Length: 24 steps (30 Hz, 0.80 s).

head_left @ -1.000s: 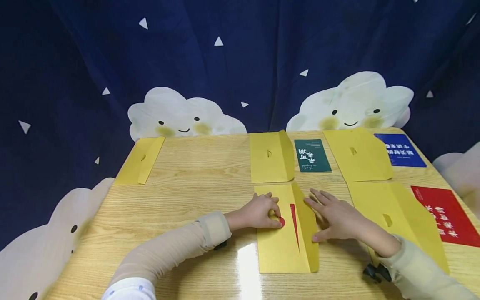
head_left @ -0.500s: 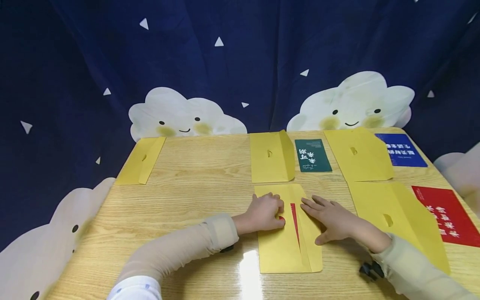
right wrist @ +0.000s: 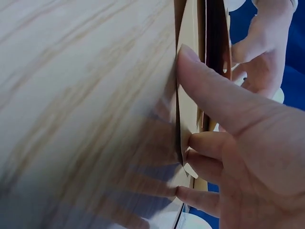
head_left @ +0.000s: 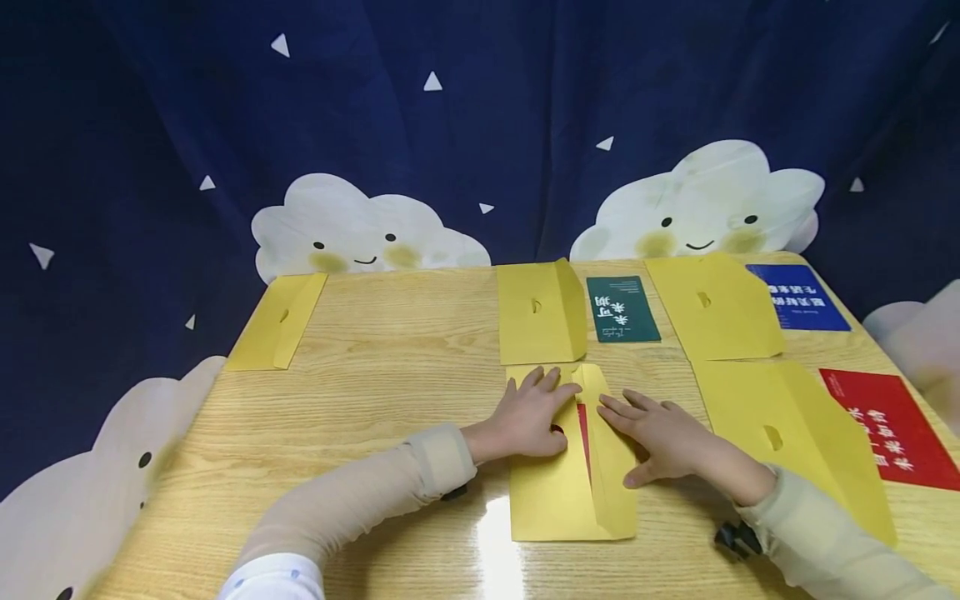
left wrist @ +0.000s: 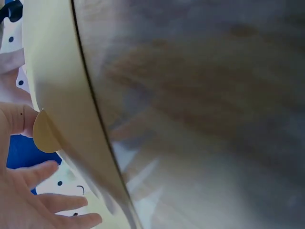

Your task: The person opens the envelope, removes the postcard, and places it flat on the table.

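Observation:
In the head view a yellow envelope [head_left: 551, 504] lies on the table, with a sliver of red card [head_left: 583, 442] showing at its mouth. My left hand [head_left: 528, 417] is on the envelope's body, fingers spread. Its thumb is at the half-round cut; the left wrist view shows the thumb against the raised rounded tab [left wrist: 45, 133]. My right hand [head_left: 663, 437] has its fingers extended on the flap [head_left: 615, 467] and its thumb at the flap's outer edge. The right wrist view shows that thumb [right wrist: 205, 78] against the paper edge.
Other yellow envelopes lie at the far left [head_left: 277, 321], behind [head_left: 528, 333] and to the right [head_left: 738, 408]. A green card [head_left: 622, 310], a blue card [head_left: 802, 304] and a red card [head_left: 903, 425] lie on the wooden table [head_left: 382, 350]. A dark blue cloud-print curtain [head_left: 420, 142] stands behind.
The flap, first raised, has swung down flatter to the right with my right hand moving onto it. My left hand's fingers, curled before, have straightened toward the envelope's mouth.

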### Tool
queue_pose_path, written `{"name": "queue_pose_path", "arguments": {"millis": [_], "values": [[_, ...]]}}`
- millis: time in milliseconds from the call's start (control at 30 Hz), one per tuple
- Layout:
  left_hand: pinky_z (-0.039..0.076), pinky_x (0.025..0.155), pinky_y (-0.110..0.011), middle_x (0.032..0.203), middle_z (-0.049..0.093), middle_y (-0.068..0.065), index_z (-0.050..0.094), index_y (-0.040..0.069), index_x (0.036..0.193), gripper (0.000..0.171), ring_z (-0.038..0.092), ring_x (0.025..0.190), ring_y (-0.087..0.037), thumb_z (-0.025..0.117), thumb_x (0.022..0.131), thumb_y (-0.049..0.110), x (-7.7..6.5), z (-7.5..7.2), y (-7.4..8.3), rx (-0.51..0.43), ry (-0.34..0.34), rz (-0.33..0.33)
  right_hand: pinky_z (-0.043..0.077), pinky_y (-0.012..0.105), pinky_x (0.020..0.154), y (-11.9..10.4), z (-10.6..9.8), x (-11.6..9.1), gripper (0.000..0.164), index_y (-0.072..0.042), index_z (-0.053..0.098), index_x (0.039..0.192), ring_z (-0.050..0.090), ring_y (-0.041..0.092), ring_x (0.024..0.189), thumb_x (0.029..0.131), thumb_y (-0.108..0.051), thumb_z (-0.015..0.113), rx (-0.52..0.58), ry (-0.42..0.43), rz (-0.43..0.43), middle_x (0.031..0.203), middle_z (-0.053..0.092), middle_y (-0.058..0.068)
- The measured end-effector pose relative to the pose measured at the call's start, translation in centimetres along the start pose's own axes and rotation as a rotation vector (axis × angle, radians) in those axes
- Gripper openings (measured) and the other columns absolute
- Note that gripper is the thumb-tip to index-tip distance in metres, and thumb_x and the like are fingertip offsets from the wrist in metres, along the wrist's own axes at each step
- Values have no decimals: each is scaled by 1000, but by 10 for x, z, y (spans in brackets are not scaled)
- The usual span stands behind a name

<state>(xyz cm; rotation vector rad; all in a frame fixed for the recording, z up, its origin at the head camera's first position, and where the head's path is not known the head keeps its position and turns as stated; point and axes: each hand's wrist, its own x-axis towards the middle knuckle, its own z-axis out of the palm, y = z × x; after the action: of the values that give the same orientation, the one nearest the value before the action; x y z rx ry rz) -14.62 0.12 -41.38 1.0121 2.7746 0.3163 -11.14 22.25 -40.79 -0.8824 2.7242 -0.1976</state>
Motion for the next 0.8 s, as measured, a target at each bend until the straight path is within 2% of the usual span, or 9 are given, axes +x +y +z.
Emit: {"name": "queue_pose_path", "arguments": {"millis": [233,433,567,667,800], "values": [[32,90,-63,143,33,-10,51,28,129,53,25,131,-38,55,77,20,3,-4,2,-1,-61,40,30,67,85,0,1,0,97,-5,39,138,28,43,127,62,-55,73,-15,8,8,143,34,13],[35,86,-64,142,37,-10,52,28,128,54,30,128,-41,55,75,20,3,-4,-4,-86,-66,40,30,68,85,-1,1,1,98,-15,32,143,27,43,128,63,-55,71,-20,-17,11,144,33,11],[45,81,-48,137,43,-11,55,25,124,51,41,121,-39,56,73,19,3,-4,-8,-123,-32,83,31,68,84,-6,-1,3,94,-26,28,144,28,45,127,65,-49,73,-52,-48,2,145,31,13],[47,78,-36,131,48,-12,57,22,120,48,48,115,-33,57,73,18,3,-5,-11,-137,-1,122,33,67,83,-11,-4,5,89,-31,30,143,30,48,124,66,-45,74,-80,-68,-10,143,32,16],[44,88,-36,130,48,-14,57,19,119,47,48,117,-30,58,72,17,2,-6,-14,-168,16,147,34,66,82,-17,-8,6,83,-32,37,139,32,51,121,65,-44,74,-110,-85,-21,141,34,19]]}}
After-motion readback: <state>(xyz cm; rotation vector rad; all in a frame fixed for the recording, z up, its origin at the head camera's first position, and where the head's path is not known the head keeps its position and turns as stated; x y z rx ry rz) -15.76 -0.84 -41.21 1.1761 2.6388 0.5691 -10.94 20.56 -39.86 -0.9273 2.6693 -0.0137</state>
